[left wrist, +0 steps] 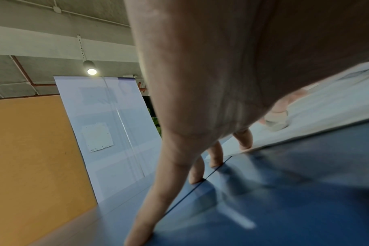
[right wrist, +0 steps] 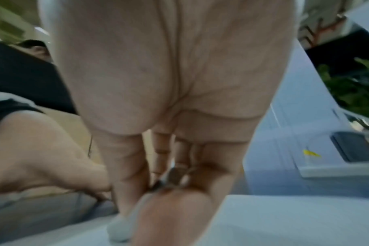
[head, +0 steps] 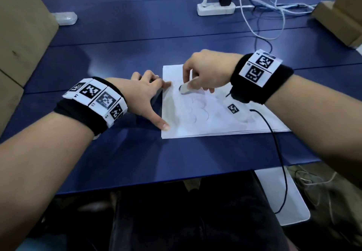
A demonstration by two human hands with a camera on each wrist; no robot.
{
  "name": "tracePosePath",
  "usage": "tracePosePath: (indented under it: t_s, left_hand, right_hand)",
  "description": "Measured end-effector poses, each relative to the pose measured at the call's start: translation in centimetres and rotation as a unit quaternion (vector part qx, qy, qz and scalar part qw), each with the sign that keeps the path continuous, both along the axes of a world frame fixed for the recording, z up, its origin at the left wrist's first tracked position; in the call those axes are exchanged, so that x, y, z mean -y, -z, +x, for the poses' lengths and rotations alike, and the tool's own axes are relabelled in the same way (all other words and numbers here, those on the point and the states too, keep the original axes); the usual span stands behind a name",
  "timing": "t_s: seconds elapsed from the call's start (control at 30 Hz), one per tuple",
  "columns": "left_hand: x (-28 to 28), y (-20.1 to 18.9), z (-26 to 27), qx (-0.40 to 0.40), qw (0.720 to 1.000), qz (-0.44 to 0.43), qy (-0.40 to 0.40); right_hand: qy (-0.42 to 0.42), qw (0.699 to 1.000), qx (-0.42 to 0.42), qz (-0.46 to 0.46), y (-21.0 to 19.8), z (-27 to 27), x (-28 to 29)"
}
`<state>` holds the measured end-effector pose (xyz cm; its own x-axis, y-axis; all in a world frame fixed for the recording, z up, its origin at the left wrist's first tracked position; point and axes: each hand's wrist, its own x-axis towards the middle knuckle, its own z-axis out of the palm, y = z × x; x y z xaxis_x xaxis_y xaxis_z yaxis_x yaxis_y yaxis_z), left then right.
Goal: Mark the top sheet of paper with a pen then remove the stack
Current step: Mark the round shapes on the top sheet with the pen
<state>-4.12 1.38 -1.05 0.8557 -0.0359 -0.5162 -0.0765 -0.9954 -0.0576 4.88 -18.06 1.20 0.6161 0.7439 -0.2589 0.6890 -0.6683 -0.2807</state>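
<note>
My right hand (head: 205, 70) pinches a short grey pen (head: 184, 90), tip down on the white paper stack (head: 215, 121). My left hand (head: 145, 97), fingers spread flat, presses the stack's left edge on the blue table (head: 137, 162).

Dim light, blurred wrist views, wide-angle distortion

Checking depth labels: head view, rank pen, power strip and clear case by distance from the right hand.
1. Pen: gripped in the right hand, over the paper.
2. Power strip: far side of the table, right of centre.
3. Clear case: far left.
</note>
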Motion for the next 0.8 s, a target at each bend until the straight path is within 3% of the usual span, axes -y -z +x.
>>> tracePosePath:
  t_s: [0.2,0.4,0.6,0.8]
  left_hand:
    - [-0.1,0.1,0.1,-0.007,1.0,0.002,0.001]
    - [0.1,0.0,0.1,0.001,1.0,0.014,0.002]
    - [0.1,-0.1,0.0,0.003,1.0,0.014,0.002]
    - [0.2,-0.3,0.1,0.002,1.0,0.02,-0.001]
  right_hand:
    - [-0.105,0.982,-0.145,-0.053,0.1,-2.5,0.2]
    - [0.011,1.0,-0.008,0.01,0.0,-0.1,0.2]
    - [-0.076,0.988,-0.12,-0.053,0.0,-2.6,0.3]
    - [0.017,1.0,0.002,0.014,-0.2,-0.4,0.4]
